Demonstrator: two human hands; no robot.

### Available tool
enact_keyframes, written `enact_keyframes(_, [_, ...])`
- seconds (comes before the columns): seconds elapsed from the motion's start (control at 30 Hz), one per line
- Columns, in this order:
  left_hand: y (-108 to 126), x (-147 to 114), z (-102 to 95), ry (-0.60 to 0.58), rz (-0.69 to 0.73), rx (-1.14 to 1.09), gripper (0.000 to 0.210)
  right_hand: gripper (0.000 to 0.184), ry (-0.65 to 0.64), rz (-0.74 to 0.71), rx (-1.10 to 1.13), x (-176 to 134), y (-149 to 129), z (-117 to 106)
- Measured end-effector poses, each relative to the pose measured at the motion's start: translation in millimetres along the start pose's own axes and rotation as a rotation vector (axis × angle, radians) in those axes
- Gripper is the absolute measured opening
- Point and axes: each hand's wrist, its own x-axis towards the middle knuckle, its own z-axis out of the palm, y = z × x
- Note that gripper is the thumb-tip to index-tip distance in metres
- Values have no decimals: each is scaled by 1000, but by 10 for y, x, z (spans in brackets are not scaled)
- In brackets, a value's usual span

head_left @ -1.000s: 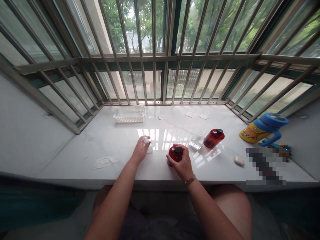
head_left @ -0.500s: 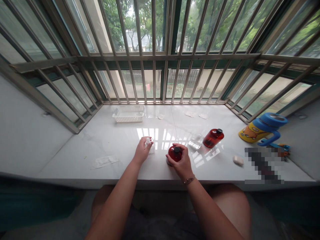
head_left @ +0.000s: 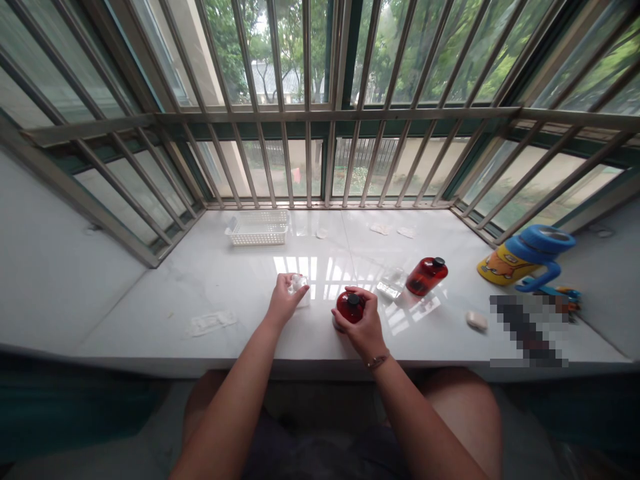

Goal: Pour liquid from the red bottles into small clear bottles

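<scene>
Holding one thing per hand, mid-frame on the tabletop point(head_left: 260, 340): left hand point(head_left: 285, 300) has its grip curled round a small clear container point(head_left: 299, 285), right hand point(head_left: 367, 319) is wrapped round a capped red bottle point(head_left: 345, 309). Second red bottle point(head_left: 425, 279), right of centre, is untouched. Can't tell if the container's closed.

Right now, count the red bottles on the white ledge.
2: one red bottle in the right hand, another red bottle farther back, just right of the clear container. No others show.
</scene>
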Motion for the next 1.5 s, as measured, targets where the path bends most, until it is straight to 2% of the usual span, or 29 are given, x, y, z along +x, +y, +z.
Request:
enact_keyframes(0.1, [-3,0,3,-21,5,-32,57,61,-7,-2,-4,3,-6,-7])
enact_keyframes(0.2, [-3,6,1,-59,3,8,47,61,-6,-8,-5,5,-8,-7])
enact_keyframes(0.33, [-10,11,9,6,16,-17,48,61,-5,-8,-4,6,-8,-4])
enact_keyframes(0.47, [-24,8,15,-39,37,-20,47,61,-5,-11,-4,6,-1,-2])
enact_keyframes(0.57, [-69,4,32,7,2,2,44,60,1,-16,-7,6,5,0])
enact_keyframes(0.67, [-119,6,63,65,7,-61,53,61,-2,-17,-9,6,8,-1])
enact_keyframes(0.77, [-108,15,66,50,37,-86,66,61,-7,-19,-18,6,11,-4])
enact_keyframes(0.83, [-64,23,39,46,46,-39,65,61,-7,-19,-25,7,15,-6])
enact_keyframes(0.93, [24,42,-24,65,100,15,41,61,-8,-21,-36,10,17,-8])
enact_keyframes(1.0, [87,62,-62,73,137,9,34,61,-9,-27,-40,13,15,-9])
enact_keyframes(1.33, [528,155,-210,124,103,-134,39,61,-10,-27,-36,17,3,-11])
enact_keyframes(1.43, [677,74,-332,163,157,-157,37,62,-12,-25,-32,12,10,-14])
enact_keyframes(1.5, [758,-28,-461,205,241,-92,36,61,-16,-25,-30,9,17,-15])
